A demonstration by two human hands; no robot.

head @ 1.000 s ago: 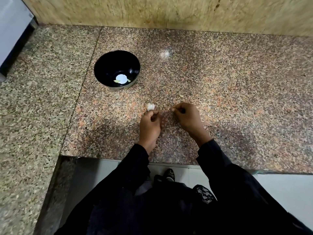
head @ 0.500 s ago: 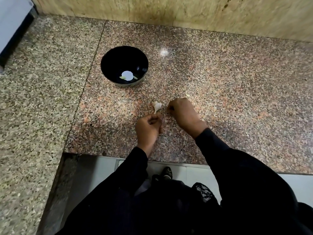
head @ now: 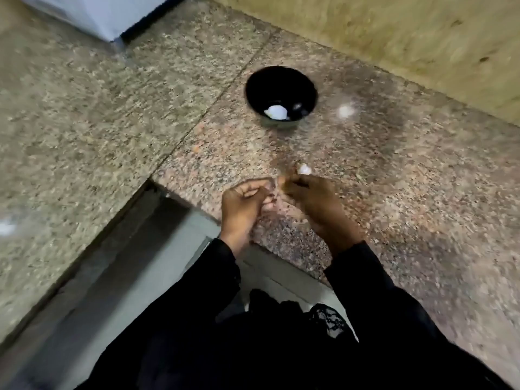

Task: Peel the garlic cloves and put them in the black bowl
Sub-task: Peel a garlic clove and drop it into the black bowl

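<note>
garlic clove [head: 304,169] | pinched at right hand [head: 318,205] fingers' tips | left hand [head: 242,205] fingers curled, apparently holding nothing (blurred)

Your right hand [head: 318,204] pinched a white garlic clove [head: 304,169] above the granite counter [head: 422,192]; your left hand [head: 242,206] curled just beside it. The black bowl [head: 281,92] beyond held something white, too blurred to identify.

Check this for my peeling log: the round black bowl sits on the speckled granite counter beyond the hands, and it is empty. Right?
Not quite. The round black bowl does sit on the speckled granite counter beyond the left hand and right hand, but it is not empty: the head view shows a white piece lying inside it.
</note>
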